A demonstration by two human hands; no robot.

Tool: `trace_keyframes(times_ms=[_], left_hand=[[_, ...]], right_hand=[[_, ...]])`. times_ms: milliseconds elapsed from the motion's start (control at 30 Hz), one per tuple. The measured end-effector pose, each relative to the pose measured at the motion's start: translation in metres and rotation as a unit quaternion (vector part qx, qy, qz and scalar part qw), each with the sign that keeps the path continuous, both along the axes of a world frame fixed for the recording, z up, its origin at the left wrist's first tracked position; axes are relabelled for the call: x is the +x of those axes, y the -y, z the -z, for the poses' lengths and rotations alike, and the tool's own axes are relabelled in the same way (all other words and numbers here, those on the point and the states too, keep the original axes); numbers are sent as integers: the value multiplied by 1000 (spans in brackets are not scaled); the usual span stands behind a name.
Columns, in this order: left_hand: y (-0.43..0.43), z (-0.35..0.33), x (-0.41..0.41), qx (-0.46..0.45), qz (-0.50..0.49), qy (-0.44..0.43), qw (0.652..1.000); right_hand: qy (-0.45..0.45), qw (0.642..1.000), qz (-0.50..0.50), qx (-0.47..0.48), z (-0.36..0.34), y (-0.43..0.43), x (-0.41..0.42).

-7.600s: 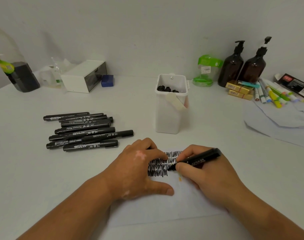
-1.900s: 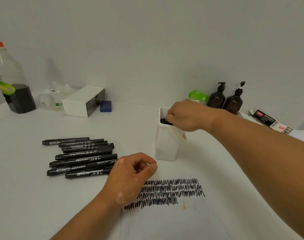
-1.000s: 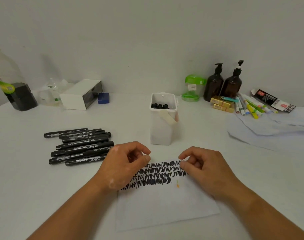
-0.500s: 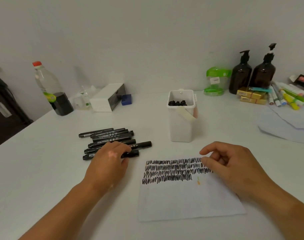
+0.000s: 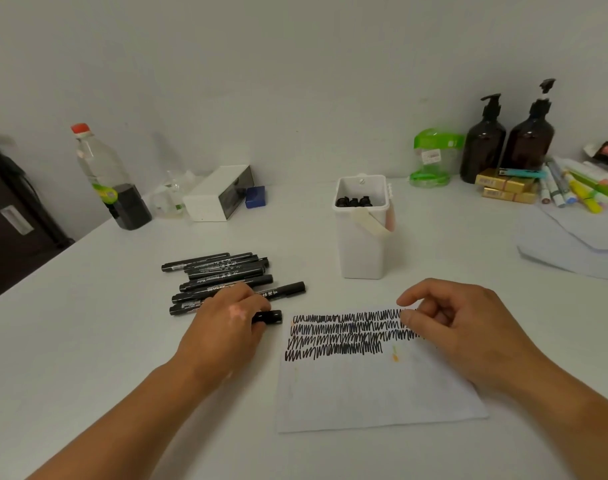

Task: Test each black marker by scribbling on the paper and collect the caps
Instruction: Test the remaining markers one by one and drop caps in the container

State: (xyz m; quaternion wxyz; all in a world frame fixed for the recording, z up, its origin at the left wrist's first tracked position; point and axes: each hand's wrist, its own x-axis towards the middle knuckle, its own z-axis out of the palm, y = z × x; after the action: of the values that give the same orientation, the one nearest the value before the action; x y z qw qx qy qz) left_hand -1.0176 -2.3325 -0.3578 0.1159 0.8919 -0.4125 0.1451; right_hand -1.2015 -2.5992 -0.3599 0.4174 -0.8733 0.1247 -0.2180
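Several capped black markers (image 5: 223,271) lie in a pile left of centre. My left hand (image 5: 226,327) rests on the pile's near edge, its fingers curled over the nearest marker (image 5: 271,316), whose end sticks out to the right. The white paper (image 5: 364,393) lies in front of me, with rows of black scribbles (image 5: 344,336) across its top. My right hand (image 5: 461,327) hovers over the right end of the scribbles, fingers loosely curled and holding nothing. Behind the paper stands a tall white container (image 5: 363,251) with black caps (image 5: 353,201) inside.
A bottle with dark liquid (image 5: 105,178), a white box (image 5: 216,195) and a small blue box (image 5: 255,196) stand at the back left. At the back right are a green-lidded jar (image 5: 434,157), two brown pump bottles (image 5: 482,147), gold boxes (image 5: 503,188), coloured markers (image 5: 579,188) and loose sheets (image 5: 572,244).
My right hand came back from the white container to the paper, empty. My left hand left the paper, reached the marker pile and now curls over the nearest marker.
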Motion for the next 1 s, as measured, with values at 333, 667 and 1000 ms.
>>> trace_keyframes(times_ms=[333,667,1000], left_hand=[[1,-35,-2,-68,-15,-60,996],[53,-51,-17,-283,96,-457,838],[84,-13,-27,-327,159,-588,722]], right_hand=[[2,1000,3,4,1,0,0],[0,999,-40,31,-3,-5,0],[5,998,-11,69,-4,0,3]])
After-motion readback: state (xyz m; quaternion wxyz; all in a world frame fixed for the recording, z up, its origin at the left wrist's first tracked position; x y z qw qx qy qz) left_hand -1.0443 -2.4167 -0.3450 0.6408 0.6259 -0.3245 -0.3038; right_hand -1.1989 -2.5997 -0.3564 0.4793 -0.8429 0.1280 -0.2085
